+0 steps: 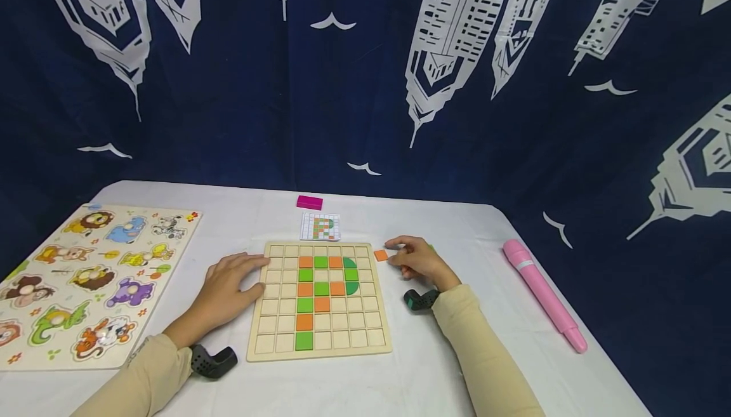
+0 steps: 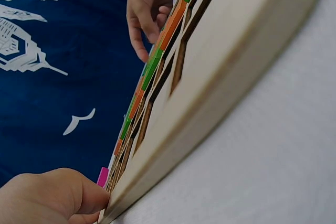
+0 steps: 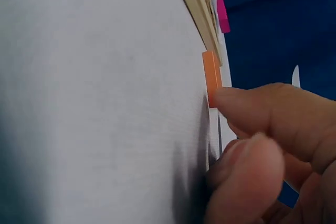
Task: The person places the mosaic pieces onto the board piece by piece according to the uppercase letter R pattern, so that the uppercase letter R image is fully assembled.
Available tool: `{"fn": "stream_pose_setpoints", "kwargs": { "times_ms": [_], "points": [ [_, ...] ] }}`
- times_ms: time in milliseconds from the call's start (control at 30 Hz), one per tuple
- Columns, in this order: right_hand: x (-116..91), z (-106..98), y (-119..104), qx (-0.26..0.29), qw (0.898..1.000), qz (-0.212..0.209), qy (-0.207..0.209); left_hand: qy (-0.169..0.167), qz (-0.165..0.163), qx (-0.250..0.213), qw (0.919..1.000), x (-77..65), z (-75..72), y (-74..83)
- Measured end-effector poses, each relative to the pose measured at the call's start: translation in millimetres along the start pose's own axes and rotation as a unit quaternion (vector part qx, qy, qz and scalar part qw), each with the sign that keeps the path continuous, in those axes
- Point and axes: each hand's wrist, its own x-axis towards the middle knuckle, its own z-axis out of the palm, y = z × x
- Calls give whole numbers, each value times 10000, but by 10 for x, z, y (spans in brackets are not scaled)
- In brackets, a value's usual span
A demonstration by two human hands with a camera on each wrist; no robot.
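Note:
A square wooden grid board (image 1: 356, 322) holds green and orange tiles set out in the shape of a P. My left hand (image 1: 231, 287) rests at its left edge, fingertips by the upper left corner; in the left wrist view a digit's tip meets the rim. Just off the board's upper right side lies an orange square tile (image 1: 381, 255). The right hand (image 1: 419, 259) is beside it, with one fingertip touching its edge in the right wrist view. That tile (image 3: 211, 77) sits on the white cloth near the board's corner, and the other fingers are bent loosely below.
Behind the board lie a small pattern card (image 1: 320, 226) showing the P and a magenta block (image 1: 309, 202). An animal puzzle board (image 1: 108, 277) covers the table's left side. At the right lies a pink tube-shaped object (image 1: 545, 296). A dark blue curtain (image 1: 342, 99) hangs behind.

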Motion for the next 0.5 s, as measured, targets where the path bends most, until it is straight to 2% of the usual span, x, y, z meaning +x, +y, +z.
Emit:
{"fn": "stream_pose_setpoints", "kwargs": {
  "times_ms": [200, 500],
  "points": [
    [20, 6, -46, -732, 9968, -288, -136, 32, 30, -4, 10000, 1, -2, 4],
    [2, 13, -34, -669, 9977, -106, 39, -3, -4, -32, 10000, 3, 0, -2]
  ]
}}
